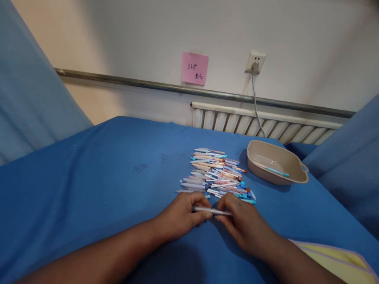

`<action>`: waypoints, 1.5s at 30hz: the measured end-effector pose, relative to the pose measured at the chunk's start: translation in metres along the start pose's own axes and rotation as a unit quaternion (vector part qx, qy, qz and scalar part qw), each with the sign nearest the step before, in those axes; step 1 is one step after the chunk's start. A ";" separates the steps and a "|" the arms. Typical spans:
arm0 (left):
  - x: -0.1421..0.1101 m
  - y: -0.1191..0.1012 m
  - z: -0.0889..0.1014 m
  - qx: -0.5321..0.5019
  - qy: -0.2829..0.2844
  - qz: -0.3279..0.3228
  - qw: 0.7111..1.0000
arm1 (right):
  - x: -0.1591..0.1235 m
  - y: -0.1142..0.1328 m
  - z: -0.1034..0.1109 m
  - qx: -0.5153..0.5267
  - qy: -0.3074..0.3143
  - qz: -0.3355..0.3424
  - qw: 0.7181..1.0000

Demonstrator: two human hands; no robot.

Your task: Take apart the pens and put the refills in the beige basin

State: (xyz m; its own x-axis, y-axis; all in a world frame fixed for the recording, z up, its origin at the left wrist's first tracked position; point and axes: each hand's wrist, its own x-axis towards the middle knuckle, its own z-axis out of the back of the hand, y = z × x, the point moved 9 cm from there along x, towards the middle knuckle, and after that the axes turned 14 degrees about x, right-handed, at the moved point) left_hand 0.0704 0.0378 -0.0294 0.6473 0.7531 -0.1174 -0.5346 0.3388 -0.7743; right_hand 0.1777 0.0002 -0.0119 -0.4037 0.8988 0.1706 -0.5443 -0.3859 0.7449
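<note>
A slim, pale pen (202, 209) lies level between my two hands, just in front of a pile of pens. My left hand (185, 215) pinches its left part between thumb and fingers. On the other end, my right hand (241, 221) is closed with its fingertips round the pen. Fingers hide parts of it. Beyond my hands, several pens and pen parts (204, 177) lie side by side in a loose stack, in white, grey, peach and blue. Their tips mostly point left.
A beige plastic basin (266, 179) with a blue-and-white pen (274, 170) inside stands at the right. Blue cloth (103, 177) covers the surface. A yellow cloth (334, 258) lies near right. Behind are a radiator (227, 122), a rail (142, 83), a plugged socket (255, 63) and a pink note (194, 68).
</note>
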 end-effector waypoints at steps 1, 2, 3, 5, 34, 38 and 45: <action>0.000 0.003 -0.003 -0.025 0.007 0.015 1.000 | 0.000 0.001 0.000 -0.008 0.004 0.006 1.000; 0.000 0.004 -0.004 -0.036 0.010 0.021 0.999 | 0.001 0.002 0.000 -0.018 0.006 0.009 1.000; 0.000 0.003 -0.004 -0.031 0.008 0.016 0.999 | 0.001 0.002 0.000 -0.029 0.009 0.009 0.999; -0.002 -0.004 -0.002 0.026 -0.005 -0.022 0.999 | 0.002 0.001 -0.001 -0.050 0.016 0.002 0.999; -0.001 -0.006 0.001 0.037 -0.005 -0.040 0.999 | 0.003 -0.001 -0.002 -0.023 0.009 -0.017 1.000; -0.006 -0.017 0.005 0.120 -0.013 -0.086 0.989 | 0.005 -0.002 -0.004 0.036 0.026 -0.040 0.998; -0.002 -0.007 0.008 0.076 -0.016 -0.053 0.996 | 0.004 0.005 0.000 0.027 -0.013 -0.006 1.000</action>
State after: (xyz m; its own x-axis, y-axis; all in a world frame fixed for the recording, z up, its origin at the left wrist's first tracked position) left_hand 0.0690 0.0384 -0.0186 0.6880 0.7255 -0.0171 -0.5417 0.4977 -0.6774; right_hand 0.1734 0.0019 -0.0074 -0.3781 0.9084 0.1783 -0.5081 -0.3646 0.7803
